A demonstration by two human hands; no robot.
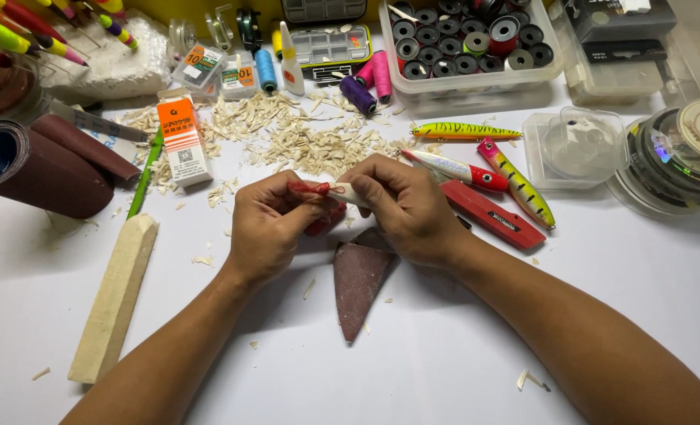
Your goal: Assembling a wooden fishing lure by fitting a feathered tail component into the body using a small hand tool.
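Here, both hands meet above the middle of the white tabletop [444, 362]; the left hand [267, 224] and the right hand [405, 206] pinch a small pale carved body [348, 194] between them, its left end wound with red thread [312, 189]; the fingers of each hand are closed narrowly on that piece, the left at the red-wrapped end, the right at the pale end. Just below the hands lies a dark reddish wedge of sandpaper [358, 283], flat on the tabletop. To the left lies a long pale wooden block [118, 295]; behind the hands spreads a heap of wood shavings [303, 138]. Right of the hands lie a red flat tool [495, 216] and three painted fishing lures [519, 185]; further back stands a clear bin of dark spools [468, 43].
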